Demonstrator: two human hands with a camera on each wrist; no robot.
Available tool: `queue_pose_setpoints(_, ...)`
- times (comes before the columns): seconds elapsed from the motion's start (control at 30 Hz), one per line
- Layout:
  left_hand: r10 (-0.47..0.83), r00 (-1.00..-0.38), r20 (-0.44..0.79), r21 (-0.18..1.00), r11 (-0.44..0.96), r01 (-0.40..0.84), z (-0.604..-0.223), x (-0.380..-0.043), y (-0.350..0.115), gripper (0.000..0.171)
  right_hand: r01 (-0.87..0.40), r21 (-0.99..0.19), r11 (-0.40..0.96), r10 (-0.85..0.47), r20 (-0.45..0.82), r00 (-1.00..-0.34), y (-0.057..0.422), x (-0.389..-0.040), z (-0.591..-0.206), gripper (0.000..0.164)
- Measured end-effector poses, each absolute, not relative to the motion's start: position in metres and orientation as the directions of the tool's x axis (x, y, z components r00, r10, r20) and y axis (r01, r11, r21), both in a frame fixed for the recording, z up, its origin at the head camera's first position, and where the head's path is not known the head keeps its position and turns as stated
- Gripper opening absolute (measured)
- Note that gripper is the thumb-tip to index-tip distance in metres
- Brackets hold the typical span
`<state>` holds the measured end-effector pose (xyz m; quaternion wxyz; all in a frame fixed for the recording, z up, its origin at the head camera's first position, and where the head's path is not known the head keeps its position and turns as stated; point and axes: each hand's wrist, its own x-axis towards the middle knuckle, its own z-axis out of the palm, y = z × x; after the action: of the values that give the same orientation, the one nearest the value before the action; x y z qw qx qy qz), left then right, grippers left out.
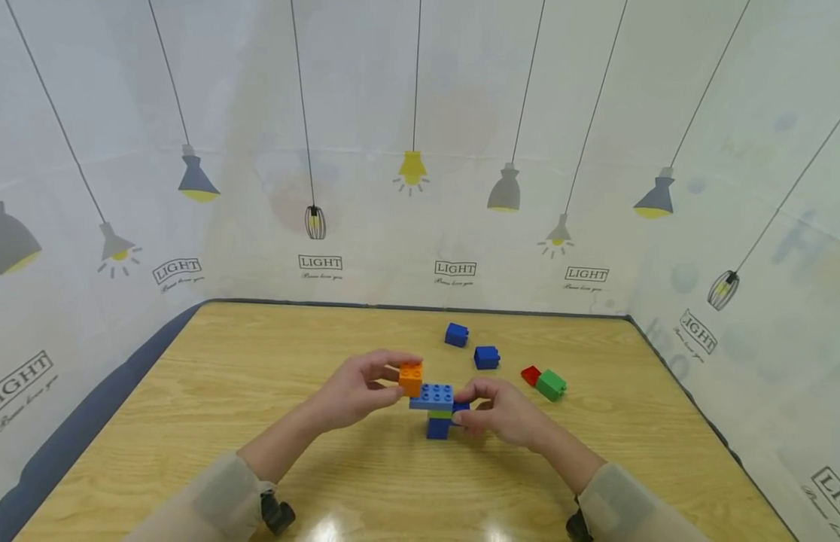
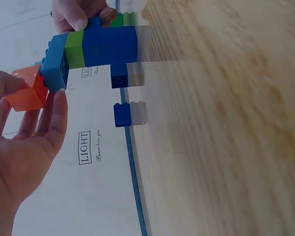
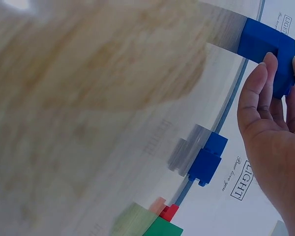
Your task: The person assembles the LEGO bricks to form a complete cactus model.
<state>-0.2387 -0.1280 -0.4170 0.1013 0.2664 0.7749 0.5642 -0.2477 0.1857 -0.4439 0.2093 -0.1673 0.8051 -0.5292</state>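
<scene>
Between the hands stands a stack of toy building bricks: a dark blue brick (image 1: 437,429) at the bottom, another dark blue brick sticking out to the right, a lime green brick (image 2: 74,49) and a wide light blue brick (image 1: 432,397) on top. My left hand (image 1: 358,391) pinches an orange brick (image 1: 411,379) between thumb and fingers at the left end of the light blue brick. With my right hand (image 1: 503,414), I grip the protruding blue brick (image 3: 284,66) on the stack's right side.
Two loose blue bricks (image 1: 457,335) lie farther back on the wooden table (image 1: 271,331). To the right are a green brick (image 1: 552,385) and a small red brick (image 1: 531,375), side by side. A white curtain (image 1: 366,256) printed with lamps surrounds the table's far edge and sides.
</scene>
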Motion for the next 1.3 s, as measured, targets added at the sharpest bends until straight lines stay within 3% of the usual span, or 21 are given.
queue_pose_setpoints(0.47,0.529,-0.837,0.139,0.973,0.086,0.216,-0.423,-0.239,-0.123,0.047,-0.045,-0.924,0.381,-0.492,-0.161,-0.856,0.185,-0.249,-0.444,0.027)
queue_pose_setpoints(1.3,0.519,-0.834,0.187,0.962,0.073,0.261,-0.431,-0.237,-0.119,0.047,-0.054,-0.922,0.383,-0.494,-0.155,-0.856,0.187,-0.248,-0.447,0.027)
